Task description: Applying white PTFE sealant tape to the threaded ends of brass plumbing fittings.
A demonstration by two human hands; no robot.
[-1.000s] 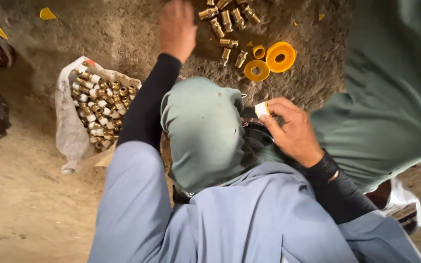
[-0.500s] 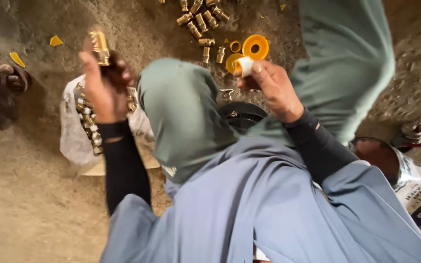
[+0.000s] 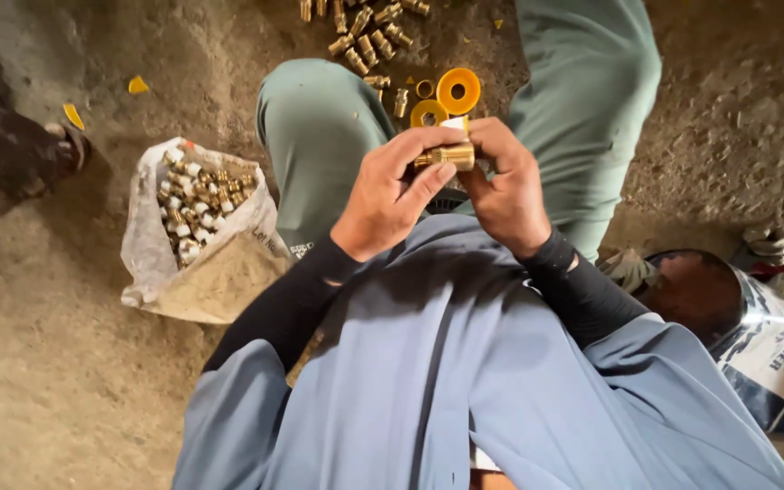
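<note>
the dirt floor (image 3: pixel 38 381) is filling the frame, rough and dusty. at upper centre both hands are closing on one brass fitting (image 3: pixel 451 156): left hand (image 3: pixel 390 195) pinching it, right hand (image 3: pixel 501 186) wrapping its other end. a bag (image 3: pixel 151 259) of fittings is sitting at left; loose fittings (image 3: pixel 365 41) and yellow rings (image 3: pixel 457 89) are lying along the top edge.
</note>
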